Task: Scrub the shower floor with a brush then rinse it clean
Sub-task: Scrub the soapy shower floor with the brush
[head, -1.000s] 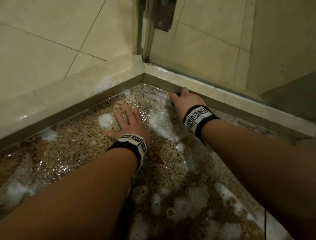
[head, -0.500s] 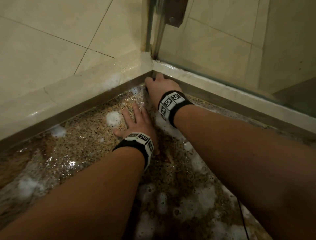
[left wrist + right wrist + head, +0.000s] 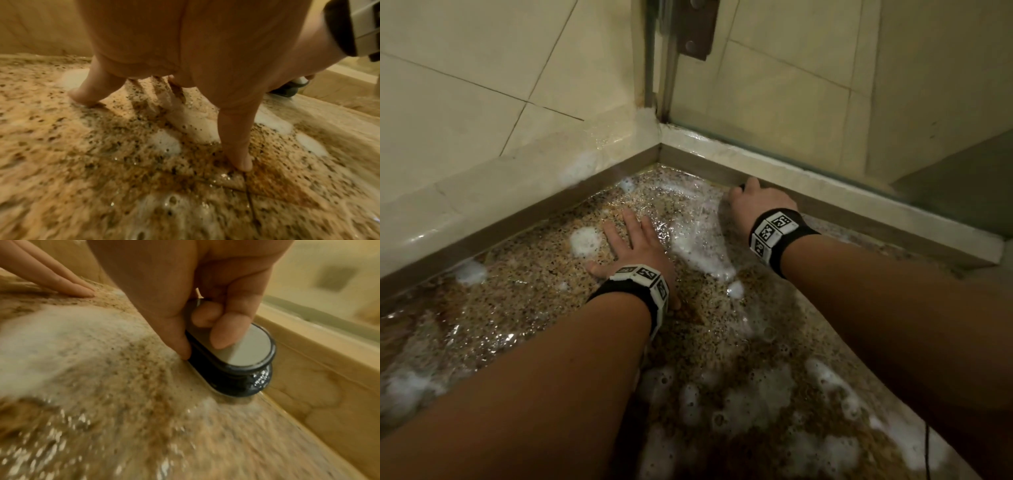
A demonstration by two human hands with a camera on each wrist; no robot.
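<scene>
- Brush down on the shower floor, pressed right up against the raised curb on the right side, a short way out from the corner.
- Right hand clamped over it: thumb on the near side of the dark body, fingertips curled onto the grey top plate. From the head view the hand hides almost all of the brush.
- Left hand planted flat on the wet speckled stone, fingers straight and slightly spread, holding nothing, propping the person up.
- Brush sits to the right of that flat hand and a little further forward, the two hands near each other but apart.
- Foam lies in a white streak between the hands, with more patches nearer the camera and water glinting on the floor.
- Both wrists wear black bands with printed marker blocks.
</scene>
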